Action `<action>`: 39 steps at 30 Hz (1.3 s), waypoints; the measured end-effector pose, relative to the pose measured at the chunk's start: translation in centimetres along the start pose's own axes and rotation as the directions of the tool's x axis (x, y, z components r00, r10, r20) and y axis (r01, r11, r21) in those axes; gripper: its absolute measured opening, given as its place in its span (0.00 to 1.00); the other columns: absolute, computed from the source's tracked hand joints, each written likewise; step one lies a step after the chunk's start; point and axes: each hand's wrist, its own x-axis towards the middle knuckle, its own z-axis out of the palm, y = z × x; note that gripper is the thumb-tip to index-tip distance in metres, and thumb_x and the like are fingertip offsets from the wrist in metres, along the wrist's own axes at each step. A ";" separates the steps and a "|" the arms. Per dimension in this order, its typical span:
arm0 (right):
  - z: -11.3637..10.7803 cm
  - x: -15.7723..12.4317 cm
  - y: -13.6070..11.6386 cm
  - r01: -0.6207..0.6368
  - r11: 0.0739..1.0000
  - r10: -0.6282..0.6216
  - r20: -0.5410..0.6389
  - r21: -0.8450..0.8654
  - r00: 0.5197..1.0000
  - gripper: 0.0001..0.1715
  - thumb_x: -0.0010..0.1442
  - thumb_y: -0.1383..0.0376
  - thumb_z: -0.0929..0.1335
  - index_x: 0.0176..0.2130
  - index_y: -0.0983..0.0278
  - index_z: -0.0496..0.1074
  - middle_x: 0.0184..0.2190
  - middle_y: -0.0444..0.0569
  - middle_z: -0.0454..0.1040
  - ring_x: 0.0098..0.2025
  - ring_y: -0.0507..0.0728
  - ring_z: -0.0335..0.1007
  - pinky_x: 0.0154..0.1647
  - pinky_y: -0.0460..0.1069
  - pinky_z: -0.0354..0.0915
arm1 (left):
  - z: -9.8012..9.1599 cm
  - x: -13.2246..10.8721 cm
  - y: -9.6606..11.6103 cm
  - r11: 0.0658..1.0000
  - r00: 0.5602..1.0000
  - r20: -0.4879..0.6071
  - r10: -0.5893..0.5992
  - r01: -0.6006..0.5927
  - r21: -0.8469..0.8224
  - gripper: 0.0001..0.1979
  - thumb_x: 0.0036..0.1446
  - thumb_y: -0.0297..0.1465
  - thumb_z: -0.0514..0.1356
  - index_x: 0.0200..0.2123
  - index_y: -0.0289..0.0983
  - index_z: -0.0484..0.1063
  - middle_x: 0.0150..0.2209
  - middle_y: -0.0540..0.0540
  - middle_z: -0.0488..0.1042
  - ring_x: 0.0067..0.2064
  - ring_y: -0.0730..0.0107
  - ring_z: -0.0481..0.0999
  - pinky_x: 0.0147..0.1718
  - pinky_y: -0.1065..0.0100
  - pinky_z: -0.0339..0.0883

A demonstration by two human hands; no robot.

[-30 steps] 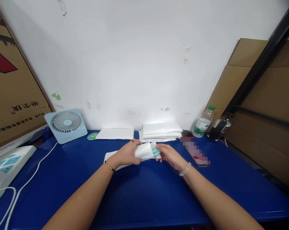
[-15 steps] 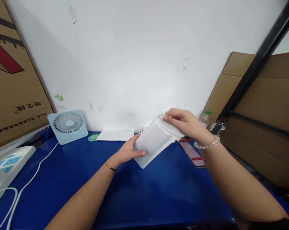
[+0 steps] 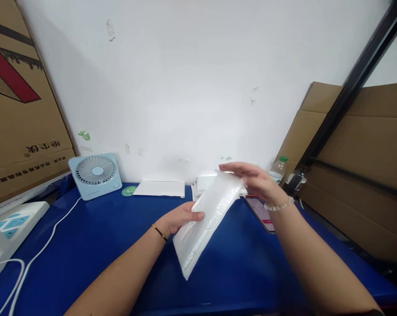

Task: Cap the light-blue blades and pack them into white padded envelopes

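Observation:
A white plastic padded mailer [image 3: 207, 219] is tilted above the blue table, its lower corner toward me. My left hand [image 3: 182, 217] grips its left side, thumb on top and the other fingers hidden underneath. At the upper right end of the mailer is my right hand [image 3: 251, 177], its fingers stretched out and its thumb apart from them, slightly blurred. Whether it touches the mailer's end I cannot tell. Behind the mailer lie a white stack of paper or envelopes [image 3: 203, 182] and, to the right, a phone [image 3: 259, 213] partly covered by my right hand and wrist.
On the blue table [image 3: 113, 245] stands a light-blue fan [image 3: 96, 175], with a green disc [image 3: 129, 191] and a flat white packet [image 3: 159, 188] beside it. A power strip [image 3: 17, 228] with white cables is at left. Bottles [image 3: 279, 169] and cardboard [image 3: 366, 175] stand right.
The mailer has turned so its flat face shows and its lower corner has come nearer me. My right hand has loosened from its pinch on the upper end, fingers now straight.

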 end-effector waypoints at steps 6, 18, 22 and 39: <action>0.7 -0.8 3.1 0.051 0.995 -0.056 0.062 0.089 0.996 0.40 0.44 0.43 0.71 0.51 0.59 0.71 0.55 0.54 0.69 0.58 0.65 0.61 0.57 0.57 0.58 | -0.6 0.6 -1.3 0.971 1.000 0.022 0.007 -0.001 -0.240 0.21 0.43 0.43 0.68 0.35 0.34 0.69 0.21 0.53 0.67 0.17 0.81 0.63 0.15 0.78 0.54; -2.5 3.1 11.9 -0.265 0.964 0.258 -0.359 0.030 0.897 0.26 0.55 0.50 0.66 0.44 0.68 0.72 0.33 0.53 0.77 0.35 0.59 0.72 0.38 0.53 0.67 | -2.2 2.9 -2.2 0.822 0.919 -0.337 -0.203 -0.027 -0.569 0.16 0.60 0.38 0.52 0.41 0.30 0.67 0.33 0.42 0.72 0.33 0.70 0.75 0.32 0.71 0.70; -5.5 4.1 15.2 -0.569 0.788 0.355 -0.581 -0.236 0.732 0.23 0.56 0.57 0.65 0.42 0.73 0.72 0.39 0.63 0.75 0.45 0.66 0.69 0.46 0.57 0.62 | -4.0 4.0 -3.0 0.774 0.773 -0.582 -0.254 -0.198 -0.602 0.11 0.61 0.36 0.51 0.41 0.33 0.62 0.38 0.39 0.71 0.38 0.66 0.77 0.34 0.68 0.72; 16.4 9.8 15.4 0.066 0.353 0.155 0.128 -0.933 0.980 0.13 0.62 0.70 0.59 0.42 0.70 0.70 0.39 0.59 0.76 0.41 0.61 0.72 0.42 0.52 0.61 | -4.8 3.0 -1.0 0.731 0.356 -0.908 -0.219 -0.556 -0.395 0.21 0.55 0.36 0.55 0.51 0.37 0.59 0.59 0.36 0.58 0.62 0.63 0.59 0.57 0.66 0.57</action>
